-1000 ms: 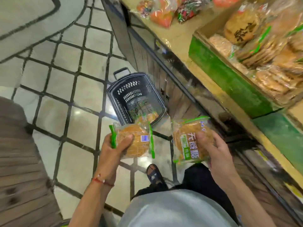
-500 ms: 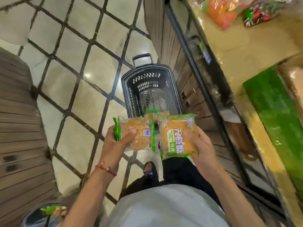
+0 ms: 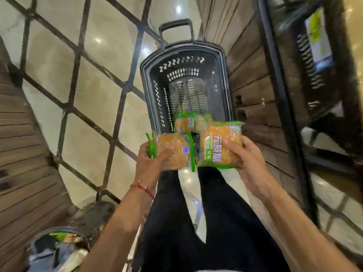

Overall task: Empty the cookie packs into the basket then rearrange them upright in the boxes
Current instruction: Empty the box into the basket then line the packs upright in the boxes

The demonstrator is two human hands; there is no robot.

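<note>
Left pack (image 3: 172,152) and right pack (image 3: 222,146) are side by side, near edges almost touching, just above the near end of the basket (image 3: 146,79). My read: staged to drop in.

Left hand (image 3: 149,163) grips the left pack from its 7 o'clock corner, thumb across the top film, fingers wrapped underneath, barcode side up. Right hand (image 3: 247,163) grasps the right pack at its 4 o'clock edge, thumb on the face, label up.

Third pack (image 3: 188,122) is already in the basket, at 12 o'clock from the held pair.

Packs: thin crinkly clear film, green seal strips, round golden-brown biscuits inside. Soft wrap, brittle contents, so a low release looks safer.

Basket: dark rigid plastic, slotted walls and bottom, handle (image 3: 175,26) at its 12 o'clock end. It stands on the glossy tiled floor (image 3: 94,107), with the wood-slat shelf base (image 3: 249,79) just beside at 3 o'clock.
</note>
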